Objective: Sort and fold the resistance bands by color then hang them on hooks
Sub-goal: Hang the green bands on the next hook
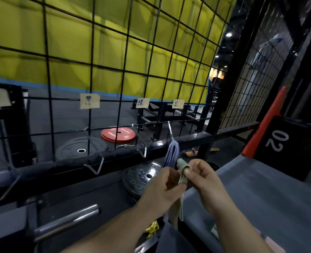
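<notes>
Your forearms run off the bottom edge, so elbows & body are out of frame. Labels on the wire grid: three paper tags, handwriting too blurry to read, plus a fourth tag cut off at the grid's left edge. Your left hand is curled shut round a pale green band, thumb & fingers pinching the folded bundle; your right hand pinches the same fold from the other side, fingertips closed on it. Band looks flat, rubbery, doubled into loops; the tails drop below your hands & vanish behind your left wrist. Just above your hands, low on the grid, a purple band bundle hangs off a bent metal hook, thin strands. Two more hooks to its left on the grid, bare wire, angular. Behind the grid: red weight plate, dark plate, both round & flat. Below the grid, a black plate, part hidden by your left hand. Yellow scrap near the bottom, can't tell what it is
</notes>
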`<state>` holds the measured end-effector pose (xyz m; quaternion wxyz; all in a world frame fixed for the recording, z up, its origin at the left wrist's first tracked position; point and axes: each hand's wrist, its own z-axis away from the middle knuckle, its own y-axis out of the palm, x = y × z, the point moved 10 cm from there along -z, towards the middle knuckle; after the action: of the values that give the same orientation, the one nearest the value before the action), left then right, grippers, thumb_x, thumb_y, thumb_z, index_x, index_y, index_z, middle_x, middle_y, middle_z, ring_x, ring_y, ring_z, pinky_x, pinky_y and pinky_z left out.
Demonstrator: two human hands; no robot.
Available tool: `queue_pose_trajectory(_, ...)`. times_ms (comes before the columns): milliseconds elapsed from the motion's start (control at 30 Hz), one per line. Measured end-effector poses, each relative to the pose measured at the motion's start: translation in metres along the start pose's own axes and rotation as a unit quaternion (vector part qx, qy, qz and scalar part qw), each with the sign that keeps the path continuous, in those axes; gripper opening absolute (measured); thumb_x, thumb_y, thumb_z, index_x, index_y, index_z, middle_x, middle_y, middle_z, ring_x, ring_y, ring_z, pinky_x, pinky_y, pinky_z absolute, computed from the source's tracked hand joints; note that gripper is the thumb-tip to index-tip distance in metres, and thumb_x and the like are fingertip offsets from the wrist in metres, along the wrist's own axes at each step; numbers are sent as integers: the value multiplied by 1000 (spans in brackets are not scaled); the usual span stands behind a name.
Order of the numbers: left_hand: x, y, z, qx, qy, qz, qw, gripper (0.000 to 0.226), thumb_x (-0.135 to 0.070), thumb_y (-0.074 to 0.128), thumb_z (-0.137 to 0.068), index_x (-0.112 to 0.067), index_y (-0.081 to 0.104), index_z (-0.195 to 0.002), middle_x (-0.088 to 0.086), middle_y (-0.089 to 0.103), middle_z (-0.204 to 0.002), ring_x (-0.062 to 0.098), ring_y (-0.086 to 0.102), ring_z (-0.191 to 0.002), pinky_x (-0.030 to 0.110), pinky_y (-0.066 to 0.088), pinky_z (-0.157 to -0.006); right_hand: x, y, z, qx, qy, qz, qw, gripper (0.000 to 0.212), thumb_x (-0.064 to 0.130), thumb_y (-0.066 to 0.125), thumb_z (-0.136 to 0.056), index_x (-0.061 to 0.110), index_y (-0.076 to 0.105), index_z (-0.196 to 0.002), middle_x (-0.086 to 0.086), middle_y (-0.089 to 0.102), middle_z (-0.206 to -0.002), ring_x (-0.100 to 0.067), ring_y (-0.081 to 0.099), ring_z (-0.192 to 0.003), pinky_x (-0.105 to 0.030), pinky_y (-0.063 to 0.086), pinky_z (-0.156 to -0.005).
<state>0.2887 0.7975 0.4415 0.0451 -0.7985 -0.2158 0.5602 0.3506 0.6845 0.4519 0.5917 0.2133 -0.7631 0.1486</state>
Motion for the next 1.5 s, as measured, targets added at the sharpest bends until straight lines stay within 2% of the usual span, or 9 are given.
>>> queue_pose_trajectory(233, 11, -36, 9, -10, -44, 100, 994, 34, -40, 76, -72, -26, 61, -99, -3, 70, -96, 12, 67, -91, 36, 55, -84, 27, 38, -8, 24, -36, 50, 998, 33, 32, 84, -64, 16, 64, -85, 4, 65, -73, -12, 63, -74, -29, 50, -74)
queue_pose_trajectory(467, 11, -70, 25, -81, -21, 72, 994, 10, -25, 70, -85, -27, 60, -87, -9, 61, -75, 5, 58, -71, 16, 45, -63, 44, 69, -18, 83, -44, 60, 994, 24, 17, 74, -70, 13, 63, -90, -2, 67, -75, -17, 63, -73, -28, 51, -70)
queue_pose_trajectory(633, -2, -94, 35, -178, 20, 72, 981, 7, -24, 64, -89, -25, 59, -84, -14, 55, -66, -1, 49, -60, 13, 39, -57, 53, 97, -28, 126, -53, 56, 989, 28, 13, 73, -71, 8, 60, -95, 2, 63, -74, -12, 60, -70, -22, 50, -65)
queue_pose_trajectory(800, -10, -108, 37, -254, 38, 112, 960, 3, -20, 57, -93, -19, 60, -92, -11, 63, -79, 2, 58, -66, 12, 43, -58, 55, 114, -45, 136, -45, 86, 986, 20, 18, 75, -76, 23, 64, -92, -3, 63, -83, -17, 58, -77, -32, 49, -68)
queue_pose_trajectory(967, -8, -116, 36, -316, 32, 117, 941, 6, -20, 54, -94, -24, 57, -90, -7, 56, -72, 1, 51, -63, 13, 41, -57, 54, 124, -57, 137, -35, 128, 982, 14, 11, 67, -88, 16, 62, -100, 5, 67, -85, -8, 61, -80, -22, 50, -72)
queue_pose_trajectory(1033, -6, -115, 34, -323, 18, 124, 938, 6, -22, 54, -95, -27, 57, -93, -6, 58, -77, 0, 52, -65, 12, 41, -58, 53, 127, -60, 139, -30, 151, 978, 11, 14, 66, -89, 17, 62, -100, 11, 65, -81, -4, 60, -77, -19, 48, -71)
queue_pose_trajectory(1167, 0, -110, 27, -314, -10, 145, 938, 6, -26, 52, -96, -30, 55, -97, -6, 63, -88, 0, 58, -75, 11, 44, -62, 47, 129, -65, 138, -17, 155, 978, 7, 23, 66, -89, 22, 63, -95, 11, 63, -79, -10, 58, -77, -27, 48, -74)
queue_pose_trajectory(1300, 0, -107, 22, -301, -14, 113, 947, 8, -25, 49, -97, -31, 55, -98, -6, 62, -89, 0, 56, -75, 9, 41, -61, 45, 127, -68, 141, -19, 156, 977, 20, 37, 66, -80, 25, 63, -95, 10, 62, -82, -11, 55, -77, -29, 48, -73)
queue_pose_trajectory(1500, -4, -107, 17, -288, -6, 76, 955, 16, -23, 51, -96, -39, 54, -95, -7, 62, -90, -2, 56, -81, 7, 40, -64, 41, 125, -71, 141, -11, 86, 986, 16, 29, 67, -80, 22, 63, -94, -3, 62, -91, -18, 59, -85, -29, 48, -77)
